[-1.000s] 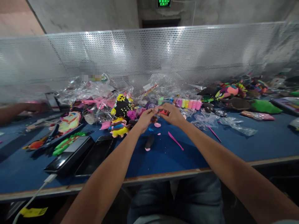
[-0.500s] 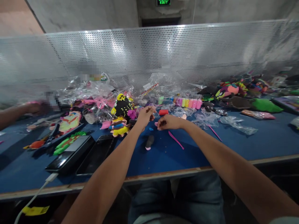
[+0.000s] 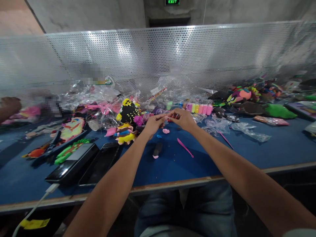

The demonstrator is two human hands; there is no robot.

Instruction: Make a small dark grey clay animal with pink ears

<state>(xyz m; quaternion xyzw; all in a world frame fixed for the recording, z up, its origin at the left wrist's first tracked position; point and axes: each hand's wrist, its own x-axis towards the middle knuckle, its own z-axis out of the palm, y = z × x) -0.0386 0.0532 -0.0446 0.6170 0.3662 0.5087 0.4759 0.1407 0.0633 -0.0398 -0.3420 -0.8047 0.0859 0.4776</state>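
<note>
Above the blue table my left hand (image 3: 155, 125) and my right hand (image 3: 184, 119) meet at the fingertips, both closed in a pinch. What they pinch is too small to make out. Just below them lies a flattened pink lump of clay (image 3: 166, 131), with a small blue bit of clay (image 3: 159, 136) to its left. Closer to me is a dark grey clay roll (image 3: 158, 148) with a pink end. A pink modelling tool (image 3: 185, 147) rests to the right, under my right forearm's side. Behind my right fingers a red block is partly hidden.
Clay figures, one black and yellow (image 3: 129, 113), stand left of my hands. A phone (image 3: 101, 164) and a black device with a cable (image 3: 71, 163) lie front left. Clear plastic bags, clay pots (image 3: 199, 109) and a perforated metal screen (image 3: 158, 52) are behind. Another person's hand (image 3: 10, 107) is far left.
My right hand has risen from the pink lump, leaving it on the table, and joined my left fingertips. The other person's hand at far left has moved up and left.
</note>
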